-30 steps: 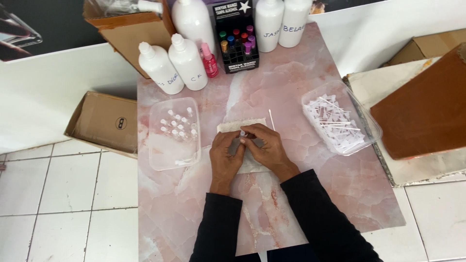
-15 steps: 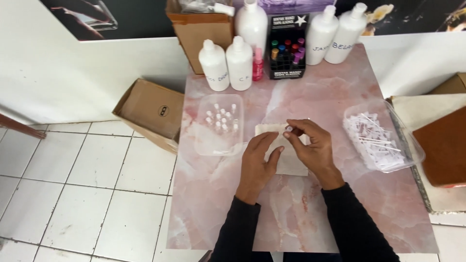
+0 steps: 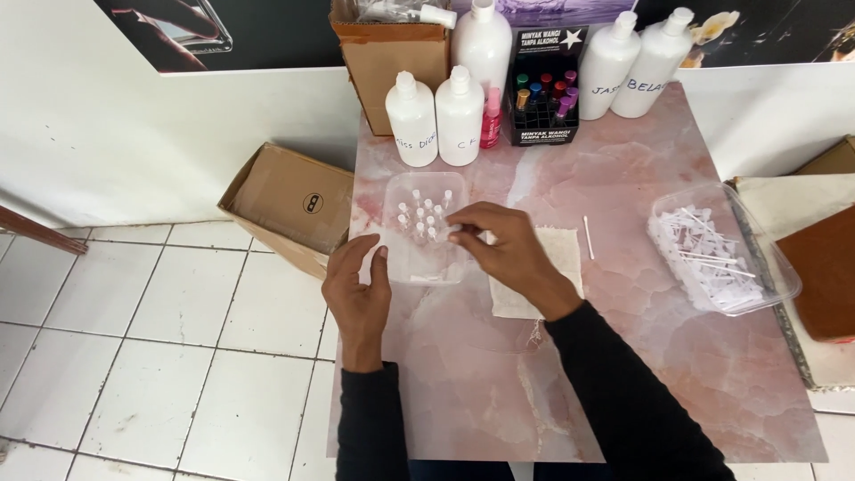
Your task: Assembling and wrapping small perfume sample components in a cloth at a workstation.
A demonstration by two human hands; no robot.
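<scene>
My left hand grips the near left edge of a clear plastic tray on the pink marble table. Several small white-capped vials stand in the tray's far half. My right hand reaches over the tray's right side. Its thumb and forefinger pinch what looks like one small vial among the others. A pale cloth lies under my right wrist, and a single thin white stick lies just beyond it.
A clear container of white sticks sits at the right. White bottles, a pink spray bottle and a black rack of coloured vials line the back. A cardboard box lies on the tiled floor at left.
Both hands have left the cloth. My right hand moved left over the tray and my left hand went to the tray's near left edge. The camera view shifted too.
</scene>
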